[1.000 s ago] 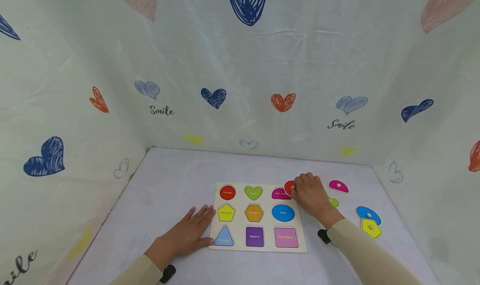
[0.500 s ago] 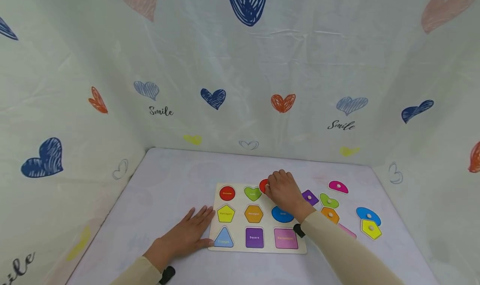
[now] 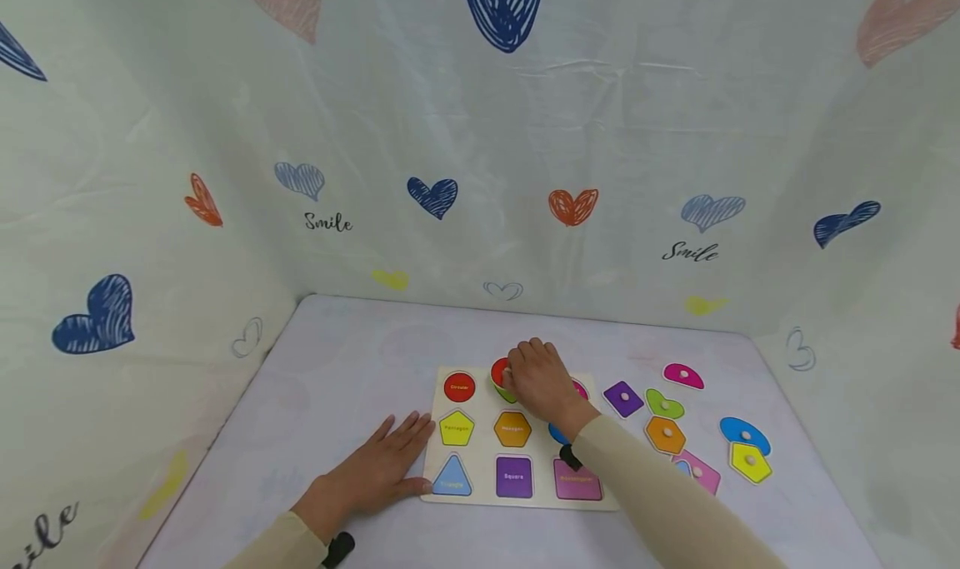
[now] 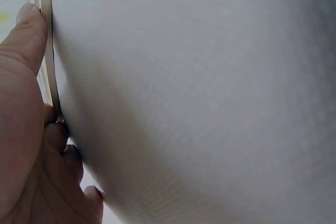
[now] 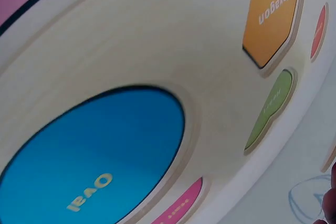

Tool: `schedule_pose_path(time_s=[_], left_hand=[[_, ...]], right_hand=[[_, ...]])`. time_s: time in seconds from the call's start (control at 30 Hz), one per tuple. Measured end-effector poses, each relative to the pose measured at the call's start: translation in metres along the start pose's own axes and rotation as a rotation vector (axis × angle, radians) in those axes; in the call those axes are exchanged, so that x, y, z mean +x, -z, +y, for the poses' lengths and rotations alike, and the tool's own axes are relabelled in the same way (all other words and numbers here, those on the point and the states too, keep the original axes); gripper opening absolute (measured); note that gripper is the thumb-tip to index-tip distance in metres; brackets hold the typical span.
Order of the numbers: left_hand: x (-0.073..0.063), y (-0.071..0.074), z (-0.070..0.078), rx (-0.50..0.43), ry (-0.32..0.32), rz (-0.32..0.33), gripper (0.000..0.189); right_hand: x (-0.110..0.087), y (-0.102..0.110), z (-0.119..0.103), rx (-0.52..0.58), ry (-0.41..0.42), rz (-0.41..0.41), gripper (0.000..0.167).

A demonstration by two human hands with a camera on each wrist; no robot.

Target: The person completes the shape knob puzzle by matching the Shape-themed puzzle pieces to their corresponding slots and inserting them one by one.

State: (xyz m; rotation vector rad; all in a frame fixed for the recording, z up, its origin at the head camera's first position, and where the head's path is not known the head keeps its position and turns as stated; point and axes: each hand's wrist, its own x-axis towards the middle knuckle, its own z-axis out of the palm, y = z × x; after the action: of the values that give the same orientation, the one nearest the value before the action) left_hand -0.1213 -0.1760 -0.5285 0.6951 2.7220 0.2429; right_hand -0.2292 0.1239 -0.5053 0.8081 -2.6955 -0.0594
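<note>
A pale wooden shape puzzle board [image 3: 480,436] lies on the table, its recesses coloured and labelled. My right hand [image 3: 542,383] pinches a red circular puzzle piece [image 3: 498,371] above the board's green heart recess [image 3: 507,396], partly covering it. The red circle recess [image 3: 460,387] is just to the left. At the board's left edge rests my left hand [image 3: 375,467], fingers spread; the left wrist view shows its thumb [image 4: 32,30] against that edge. The right wrist view has the blue oval recess [image 5: 105,150] and orange hexagon recess [image 5: 270,19], with only fingertips [image 5: 331,200] at its edge.
Right of the board lie loose knobbed pieces: a purple square [image 3: 623,399], green heart [image 3: 664,404], orange hexagon [image 3: 664,435], magenta half circle [image 3: 683,376], blue oval [image 3: 745,432] and yellow pentagon [image 3: 750,463]. A pink rectangle [image 3: 705,473] overlaps a light blue piece [image 3: 683,466].
My right hand has moved left with the red circular puzzle piece, from over the half circle recess to over the heart recess. My left hand stays at the board's edge.
</note>
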Motion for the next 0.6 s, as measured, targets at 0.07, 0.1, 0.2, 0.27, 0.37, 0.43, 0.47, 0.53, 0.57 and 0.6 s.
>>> schedule_pose_path(time_s=[0.07,0.1,0.2,0.27,0.37,0.43,0.47,0.53,0.57,0.6], left_hand=[[0.000,0.000,0.000,0.003,0.001,-0.002,0.097],[0.001,0.000,0.000,0.004,0.002,-0.003,0.097],[0.001,-0.001,0.000,0.002,0.003,-0.005,0.097],[0.001,-0.002,0.000,0.002,0.004,-0.006,0.098],[0.001,-0.002,0.000,0.000,0.003,-0.003,0.098],[0.000,-0.001,0.000,0.006,0.000,-0.002,0.098],[0.000,0.000,-0.001,0.010,-0.002,-0.003,0.098],[0.000,0.001,-0.001,0.021,-0.008,-0.005,0.098],[0.000,0.001,-0.001,0.025,-0.010,-0.006,0.098],[0.000,0.001,-0.002,0.029,-0.014,-0.006,0.098]], right_hand=[[0.003,0.000,-0.004,0.003,0.001,-0.004,0.028],[0.005,-0.001,-0.006,0.006,0.000,-0.008,0.028],[0.010,-0.002,-0.014,0.014,-0.015,-0.029,0.030],[0.013,-0.002,-0.020,0.023,-0.030,-0.053,0.031],[0.019,-0.004,-0.029,0.032,-0.048,-0.091,0.032],[0.023,-0.005,-0.035,0.037,-0.043,-0.105,0.032],[0.025,-0.006,-0.038,0.035,-0.038,-0.109,0.033],[0.028,-0.009,-0.043,0.036,-0.026,-0.120,0.033],[0.030,-0.010,-0.045,0.038,-0.020,-0.125,0.034],[0.031,-0.012,-0.047,0.038,-0.014,-0.133,0.034]])
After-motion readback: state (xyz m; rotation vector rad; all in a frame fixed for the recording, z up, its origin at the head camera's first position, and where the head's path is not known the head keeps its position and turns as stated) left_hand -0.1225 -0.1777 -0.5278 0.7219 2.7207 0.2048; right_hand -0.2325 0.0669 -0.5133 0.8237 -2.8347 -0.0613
